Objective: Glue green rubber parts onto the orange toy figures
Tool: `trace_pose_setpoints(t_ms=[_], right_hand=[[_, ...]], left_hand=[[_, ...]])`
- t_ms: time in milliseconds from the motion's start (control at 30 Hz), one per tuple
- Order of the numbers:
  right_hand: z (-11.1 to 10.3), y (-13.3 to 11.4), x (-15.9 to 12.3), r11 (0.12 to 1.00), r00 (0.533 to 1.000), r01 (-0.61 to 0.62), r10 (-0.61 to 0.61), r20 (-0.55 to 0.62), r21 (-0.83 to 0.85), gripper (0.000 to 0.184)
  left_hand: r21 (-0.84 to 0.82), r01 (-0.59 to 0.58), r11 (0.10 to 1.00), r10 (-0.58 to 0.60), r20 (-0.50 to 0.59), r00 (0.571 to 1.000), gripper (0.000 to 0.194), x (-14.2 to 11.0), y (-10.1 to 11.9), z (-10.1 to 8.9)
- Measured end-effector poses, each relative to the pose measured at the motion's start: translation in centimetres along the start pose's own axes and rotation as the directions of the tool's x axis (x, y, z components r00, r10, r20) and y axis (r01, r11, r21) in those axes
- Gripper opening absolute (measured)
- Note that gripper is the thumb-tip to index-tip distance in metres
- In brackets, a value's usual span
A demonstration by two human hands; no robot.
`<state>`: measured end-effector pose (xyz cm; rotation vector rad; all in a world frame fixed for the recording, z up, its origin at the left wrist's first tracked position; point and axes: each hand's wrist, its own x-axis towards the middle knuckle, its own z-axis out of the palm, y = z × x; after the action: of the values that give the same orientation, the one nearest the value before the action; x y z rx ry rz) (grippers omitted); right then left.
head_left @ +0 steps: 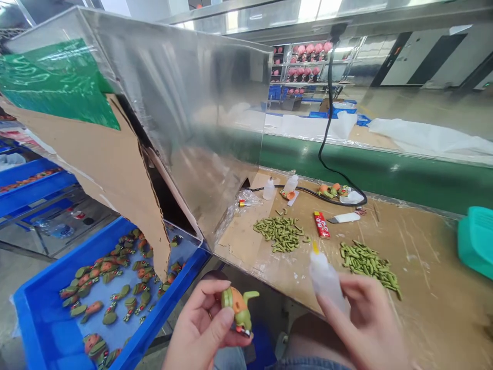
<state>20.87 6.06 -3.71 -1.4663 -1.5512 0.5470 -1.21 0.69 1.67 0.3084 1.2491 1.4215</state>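
Note:
My left hand point(204, 329) grips a small orange and green moulded figure point(239, 308) near the bottom of the view. To its right, my right hand point(370, 321) holds a translucent plastic squeeze bottle point(326, 277) with a yellow nozzle, tilted and slightly blurred. The nozzle points up and away from the figure, and the two are apart. Beyond my right hand, two heaps of small green parts point(279, 234) point(367, 264) lie on the brown workbench point(431, 288). A blue crate point(169, 303) at lower left holds several similar figures.
A clear plastic panel point(200, 118) and torn cardboard point(111, 174) rise left of the bench. On the bench are two small bottles point(280, 186), a red box point(321, 224), a white-handled knife point(344, 218) and a black cable point(327, 123). A teal container point(476, 239) sits at the right edge.

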Motion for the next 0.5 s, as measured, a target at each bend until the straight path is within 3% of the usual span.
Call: trace_pose_setpoints(t_ms=[67, 167, 233, 300, 333, 400, 467, 500], right_hand=[[1.3, 3.3, 2.6, 0.997, 0.997, -0.060, 0.057, -0.057, -0.055, 0.048], [1.9, 6.9, 4.5, 0.986, 0.993, -0.092, 0.080, -0.092, -0.141, 0.050], [1.8, 7.2, 4.3, 0.974, 0.985, -0.053, 0.014, -0.175, -0.220, 0.057], [1.8, 6.1, 3.7, 0.948, 0.958, 0.049, -0.134, -0.255, -0.316, 0.055], [2.2, 5.3, 3.4, 0.924, 0.942, 0.132, -0.230, -0.245, -0.358, 0.046], [3.7, 3.9, 3.1, 0.849, 0.908, 0.360, -0.414, -0.065, -0.386, 0.023], [5.9, 3.4, 3.5, 0.780, 0.861, 0.495, -0.498, 0.099, -0.383, 0.018], [7.1, 3.5, 3.9, 0.761, 0.853, 0.512, -0.507, 0.127, -0.399, 0.017]], left_hand=[[0.008, -0.006, 1.000, 0.006, -0.012, 1.000, 0.050, 0.0, 0.0, 0.1], [0.005, -0.001, 1.000, 0.001, -0.003, 1.000, 0.049, 0.0, -0.1, 0.0], [0.002, -0.001, 1.000, 0.001, -0.015, 1.000, 0.049, 0.1, -0.2, -0.2], [0.006, -0.011, 1.000, 0.011, -0.036, 0.999, 0.051, 0.2, -0.2, -0.2], [0.008, -0.013, 1.000, 0.013, -0.039, 0.999, 0.051, 0.2, -0.2, -0.2], [0.009, -0.002, 1.000, 0.002, -0.025, 1.000, 0.051, 0.3, -0.2, -0.1], [0.003, 0.031, 1.000, -0.031, 0.002, 1.000, 0.051, 0.4, -0.3, 0.0], [-0.002, 0.045, 0.999, -0.045, 0.011, 0.999, 0.050, 0.4, -0.4, 0.0]])
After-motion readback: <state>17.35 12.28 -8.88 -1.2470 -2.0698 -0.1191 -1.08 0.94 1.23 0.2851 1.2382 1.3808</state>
